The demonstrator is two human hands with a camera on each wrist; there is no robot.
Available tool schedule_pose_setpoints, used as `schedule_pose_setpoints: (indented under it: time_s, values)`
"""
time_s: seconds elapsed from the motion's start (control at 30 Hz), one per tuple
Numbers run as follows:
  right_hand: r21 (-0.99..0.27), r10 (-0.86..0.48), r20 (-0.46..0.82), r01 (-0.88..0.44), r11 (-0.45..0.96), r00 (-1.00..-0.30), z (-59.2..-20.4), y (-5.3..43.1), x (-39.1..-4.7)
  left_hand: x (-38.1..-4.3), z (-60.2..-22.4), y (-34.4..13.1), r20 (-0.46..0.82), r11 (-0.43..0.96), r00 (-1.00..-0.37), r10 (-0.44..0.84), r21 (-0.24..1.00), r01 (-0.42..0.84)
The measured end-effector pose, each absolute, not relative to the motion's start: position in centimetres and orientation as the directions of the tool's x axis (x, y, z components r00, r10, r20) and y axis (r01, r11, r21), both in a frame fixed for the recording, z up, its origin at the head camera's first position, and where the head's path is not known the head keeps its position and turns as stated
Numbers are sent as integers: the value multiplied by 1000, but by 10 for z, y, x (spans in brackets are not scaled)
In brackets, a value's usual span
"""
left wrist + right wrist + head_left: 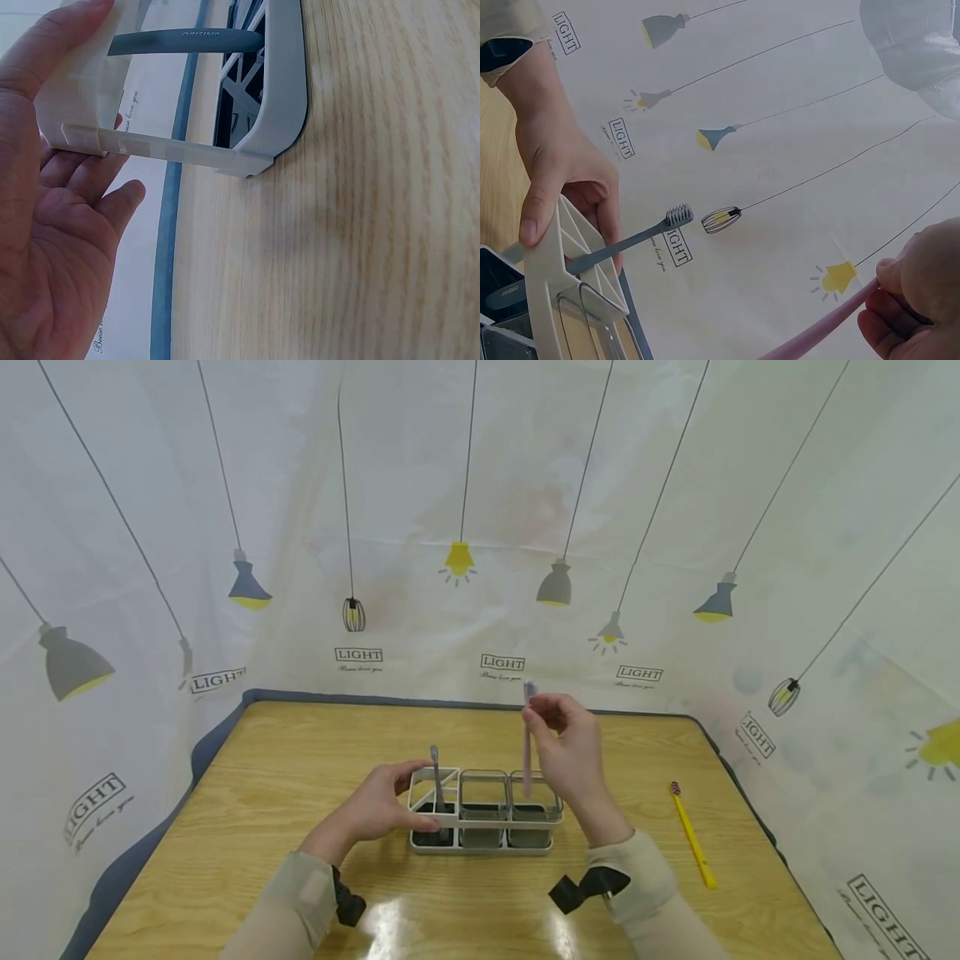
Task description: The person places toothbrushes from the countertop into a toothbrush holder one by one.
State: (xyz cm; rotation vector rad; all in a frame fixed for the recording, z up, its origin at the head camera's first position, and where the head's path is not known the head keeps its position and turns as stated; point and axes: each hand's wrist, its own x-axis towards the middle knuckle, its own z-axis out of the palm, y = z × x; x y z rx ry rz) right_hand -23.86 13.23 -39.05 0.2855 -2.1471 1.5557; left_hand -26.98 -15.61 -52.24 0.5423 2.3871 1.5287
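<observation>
My left hand [381, 803] grips the left end of a white toothbrush holder [491, 821], thumb in front and fingers behind. A grey toothbrush [437, 783] stands in the holder's divided left compartment, bristles up. Two clear cups sit in the other slots: a middle cup [483, 774] and a right cup [546, 777]. Between thumb and fingers, my right hand [576, 752] pinches a pink toothbrush [527, 747] near its head. It hangs nearly upright, its lower end at the right cup; whether that end is inside the rim I cannot tell.
On the right side of the wooden table [300, 752] lies a yellow toothbrush [693, 839]. A white sheet [420, 618] printed with lamps rises behind the table and along both sides.
</observation>
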Motion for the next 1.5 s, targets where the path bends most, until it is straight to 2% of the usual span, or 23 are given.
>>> schedule_pose_setpoints:
  time_s: [0.5,1.5]
  values:
    - [-853,69,480,-447,270,-875,-394,112,-235,-270,-522,-156,-22,390,-901,434,906,166]
    - [-833,-5,533,-527,169,-846,-406,70,-230,-271,-522,-157,-11,351,-893,449,922,165]
